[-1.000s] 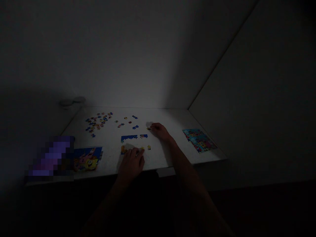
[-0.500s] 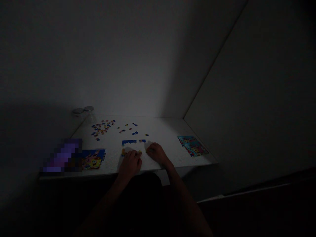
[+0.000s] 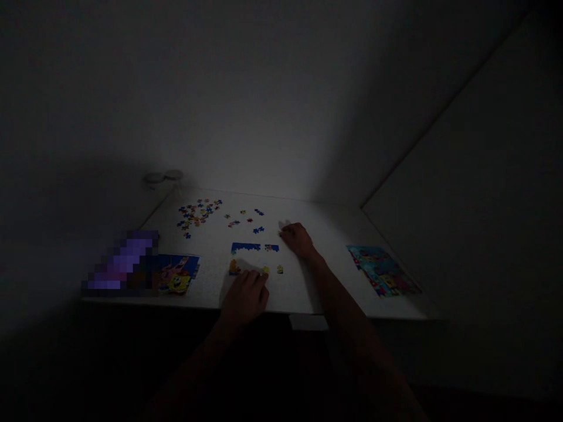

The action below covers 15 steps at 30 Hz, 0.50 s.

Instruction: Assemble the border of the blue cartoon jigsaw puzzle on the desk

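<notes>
On the white table lies a partly joined puzzle with a blue top edge [image 3: 245, 247]; a short blue section [image 3: 271, 248] sits just right of it. My left hand [image 3: 246, 294] rests at the puzzle's lower side, its fingertips by a yellow piece [image 3: 265, 270]. Another yellow piece [image 3: 280, 269] lies apart to the right. Farther back, my right hand [image 3: 297, 239] pinches a small puzzle piece [image 3: 280, 233] at the table surface. Loose blue pieces [image 3: 258, 230] lie to the left of that hand.
A heap of loose pieces [image 3: 197, 214] is at the back left, near jars with round lids [image 3: 173, 174]. A colourful picture sheet [image 3: 176, 278] lies front left, beside a blurred purple object [image 3: 127, 261]. Another colourful sheet [image 3: 380, 271] lies at right.
My right hand has moved away from the puzzle, back to a loose piece, leaving a yellow piece in sight. My left hand stays by the puzzle. The view has shifted.
</notes>
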Available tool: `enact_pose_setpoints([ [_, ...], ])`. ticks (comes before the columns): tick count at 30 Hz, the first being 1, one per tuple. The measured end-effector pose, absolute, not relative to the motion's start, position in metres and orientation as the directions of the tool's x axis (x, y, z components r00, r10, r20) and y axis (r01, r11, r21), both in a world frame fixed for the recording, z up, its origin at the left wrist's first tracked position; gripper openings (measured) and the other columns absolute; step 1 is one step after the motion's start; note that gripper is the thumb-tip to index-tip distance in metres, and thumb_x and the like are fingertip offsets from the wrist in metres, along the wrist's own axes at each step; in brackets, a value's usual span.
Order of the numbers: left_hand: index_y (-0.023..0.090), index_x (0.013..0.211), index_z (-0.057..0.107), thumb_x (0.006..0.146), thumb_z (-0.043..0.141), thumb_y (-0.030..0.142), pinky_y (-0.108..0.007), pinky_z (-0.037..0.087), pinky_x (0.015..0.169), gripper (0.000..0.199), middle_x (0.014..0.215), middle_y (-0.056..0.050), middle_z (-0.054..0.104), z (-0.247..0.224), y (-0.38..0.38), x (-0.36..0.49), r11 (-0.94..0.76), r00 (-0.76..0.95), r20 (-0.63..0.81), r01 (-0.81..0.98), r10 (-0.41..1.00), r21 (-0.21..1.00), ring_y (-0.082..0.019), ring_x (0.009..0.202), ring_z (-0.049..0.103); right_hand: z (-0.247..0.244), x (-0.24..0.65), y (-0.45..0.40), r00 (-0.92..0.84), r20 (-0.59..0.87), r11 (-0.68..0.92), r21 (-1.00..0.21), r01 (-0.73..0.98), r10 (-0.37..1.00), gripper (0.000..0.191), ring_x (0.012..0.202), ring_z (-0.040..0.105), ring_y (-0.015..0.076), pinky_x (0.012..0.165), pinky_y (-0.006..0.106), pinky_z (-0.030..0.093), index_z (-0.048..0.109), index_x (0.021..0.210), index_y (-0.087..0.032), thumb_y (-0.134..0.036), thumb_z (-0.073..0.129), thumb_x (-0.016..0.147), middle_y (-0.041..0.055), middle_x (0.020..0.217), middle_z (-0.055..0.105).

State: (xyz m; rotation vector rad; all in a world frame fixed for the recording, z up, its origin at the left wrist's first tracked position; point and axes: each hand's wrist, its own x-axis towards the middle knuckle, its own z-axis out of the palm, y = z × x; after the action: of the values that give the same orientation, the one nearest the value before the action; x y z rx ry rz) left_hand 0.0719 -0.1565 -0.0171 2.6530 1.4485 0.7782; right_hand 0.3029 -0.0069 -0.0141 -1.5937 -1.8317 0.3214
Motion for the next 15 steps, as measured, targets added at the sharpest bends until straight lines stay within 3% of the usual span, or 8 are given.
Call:
enact_pose_setpoints([
  [7, 0.018, 0.086, 0.067, 0.091, 0.044, 0.015, -0.037, 0.051, 0.075, 0.024, 0.081, -0.006, 0.065, -0.017, -0.16, 0.072, -0.614, 0.434, 0.554, 0.766, 0.711, 0.188, -0.021, 0.078, 0.058, -0.015, 0.314, -0.005, -0.115, 0.223, 0.226, -0.578, 0.784, 0.968, 0.015, 0.079, 0.061, 0.0184, 0.073, 0.029, 0.046, 0.074, 0.086, -0.019, -0.029, 0.064, 0.085, 0.0054, 0.087, 0.067],
  [15, 0.014, 0.096, 0.068, 0.095, 0.04, 0.014, -0.036, 0.051, 0.071, 0.028, 0.081, -0.006, 0.067, -0.011, -0.157, 0.071, -0.67, 0.444, 0.603, 0.711, 0.663, 0.214, -0.02, 0.075, 0.059, 0.002, 0.316, -0.014, -0.218, 0.156, 0.267, -0.616, 0.741, 0.963, 0.015, 0.089, 0.061, 0.0208, 0.081, 0.031, 0.046, 0.075, 0.092, -0.018, -0.022, 0.063, 0.085, 0.0057, 0.091, 0.069],
])
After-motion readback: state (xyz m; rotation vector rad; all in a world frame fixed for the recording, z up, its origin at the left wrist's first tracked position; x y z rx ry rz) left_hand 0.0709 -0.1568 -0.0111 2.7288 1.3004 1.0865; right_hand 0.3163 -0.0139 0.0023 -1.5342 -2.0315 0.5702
